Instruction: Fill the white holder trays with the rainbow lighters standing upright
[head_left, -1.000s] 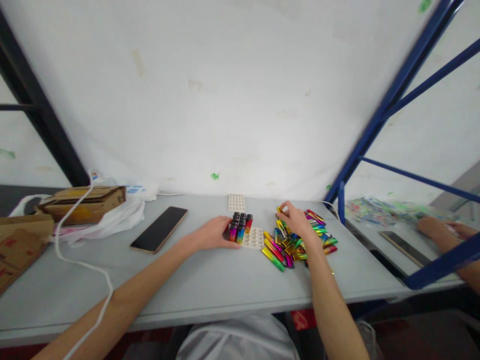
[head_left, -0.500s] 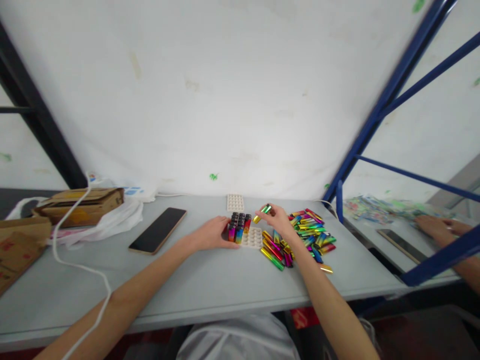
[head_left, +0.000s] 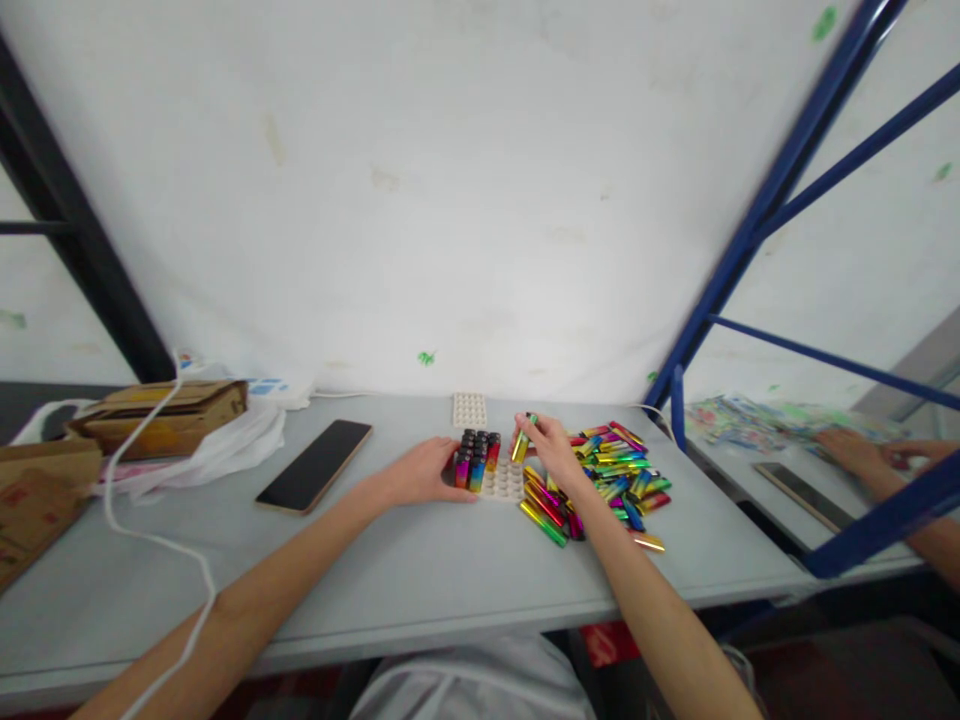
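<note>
Several shiny rainbow-coloured tubes (head_left: 470, 468) with black tops stand upright in the left part of a white tray with round holes (head_left: 504, 482). My left hand (head_left: 431, 472) grips the left end of this tray, its thumb along the front and its fingers behind. Between the fingertips of my right hand (head_left: 551, 442) is a gold-green metallic tube (head_left: 522, 440), held nearly upright above the tray's right part. To the right lies a loose pile of similar tubes (head_left: 615, 470), partly behind my right forearm.
Behind the tray, near the wall, lies a second white holed tray (head_left: 469, 410). A phone (head_left: 315, 467) lies to the left, with a cardboard box (head_left: 161, 412), a plastic bag and a white cable (head_left: 161, 540) beyond. Blue metal bars (head_left: 720, 270) rise on the right, where another person's hands (head_left: 862, 455) show.
My right hand has turned the tube from a slant to nearly upright and brought it lower, over the tray. My left hand keeps its place.
</note>
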